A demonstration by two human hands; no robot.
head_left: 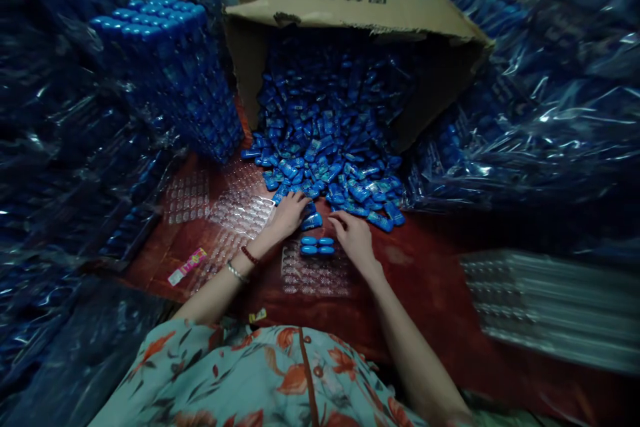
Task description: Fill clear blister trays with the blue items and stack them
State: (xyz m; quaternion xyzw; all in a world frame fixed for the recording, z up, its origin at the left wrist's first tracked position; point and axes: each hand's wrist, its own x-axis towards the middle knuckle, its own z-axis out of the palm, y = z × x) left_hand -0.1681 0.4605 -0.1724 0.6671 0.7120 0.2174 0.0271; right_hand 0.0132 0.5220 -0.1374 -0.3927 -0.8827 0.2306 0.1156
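Observation:
My left hand (291,213), with bent fingers, is at the front edge of a pile of small blue plastic containers (320,147). Its fingertips close on a blue container (311,220); part of the grip is hidden. Just to the right, my right hand (354,237) hovers with loosely curved fingers, thumb and fingertips slightly apart and nothing visible between them. Below and between both hands lies a clear blister tray (315,278) with rows of hollows. Several blue containers (317,245) stand upright in its far rows.
The pile spills from a cardboard box (360,3) lying on its side. More clear trays (243,215) lie at left, and a stack of them (550,307) at right. A tall stack of filled trays (170,67) stands back left. Plastic-wrapped blue goods (560,120) flank the red surface (415,280).

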